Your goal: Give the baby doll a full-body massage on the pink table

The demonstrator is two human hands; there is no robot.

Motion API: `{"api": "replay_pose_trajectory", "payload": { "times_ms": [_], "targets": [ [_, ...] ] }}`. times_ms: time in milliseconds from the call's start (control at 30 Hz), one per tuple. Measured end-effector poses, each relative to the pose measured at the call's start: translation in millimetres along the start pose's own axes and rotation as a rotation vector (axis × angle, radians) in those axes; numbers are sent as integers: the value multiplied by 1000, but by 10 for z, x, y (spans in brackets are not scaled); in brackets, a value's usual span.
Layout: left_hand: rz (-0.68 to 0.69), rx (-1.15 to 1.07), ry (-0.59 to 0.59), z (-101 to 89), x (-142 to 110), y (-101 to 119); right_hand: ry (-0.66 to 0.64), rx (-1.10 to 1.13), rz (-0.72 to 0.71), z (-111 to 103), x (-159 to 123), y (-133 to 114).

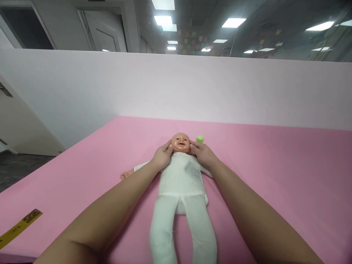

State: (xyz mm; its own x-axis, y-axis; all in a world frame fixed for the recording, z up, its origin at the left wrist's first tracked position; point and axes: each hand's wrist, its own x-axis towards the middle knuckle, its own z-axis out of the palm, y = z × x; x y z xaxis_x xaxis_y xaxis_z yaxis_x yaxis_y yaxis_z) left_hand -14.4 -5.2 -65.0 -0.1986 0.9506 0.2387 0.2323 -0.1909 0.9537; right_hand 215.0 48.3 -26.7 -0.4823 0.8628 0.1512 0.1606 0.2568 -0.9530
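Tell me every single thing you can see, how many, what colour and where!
Doll: 1, white clothes, face up on the table
Green thing: 1, green, beside the doll's head; can't tell what
Table: 1, pink, under the doll
Strip: 1, yellow with dark marks, lower left
Wall: 1, white, behind the table
Doors: 2, whitish, far left and upper left
Floor: 1, dark grey, far left
Lights: several, white, top
Left hand: 1, bare, on the doll's head
Right hand: 1, bare, on the head's other side
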Motion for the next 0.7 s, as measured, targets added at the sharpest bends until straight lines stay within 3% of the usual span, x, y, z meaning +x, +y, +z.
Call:
{"api": "replay_pose_trajectory", "payload": {
  "times_ms": [133, 367, 700],
  "targets": [
    [21, 122, -46, 2, -79, 148, 40, -139, -83, 102, -21, -36],
    [49, 186, -50, 26, -160, 280, 190, -378, -49, 221, 33, 44],
    [72, 168, -43, 1, -134, 228, 148, -237, -86, 160, 64, 138]
  ]
}}
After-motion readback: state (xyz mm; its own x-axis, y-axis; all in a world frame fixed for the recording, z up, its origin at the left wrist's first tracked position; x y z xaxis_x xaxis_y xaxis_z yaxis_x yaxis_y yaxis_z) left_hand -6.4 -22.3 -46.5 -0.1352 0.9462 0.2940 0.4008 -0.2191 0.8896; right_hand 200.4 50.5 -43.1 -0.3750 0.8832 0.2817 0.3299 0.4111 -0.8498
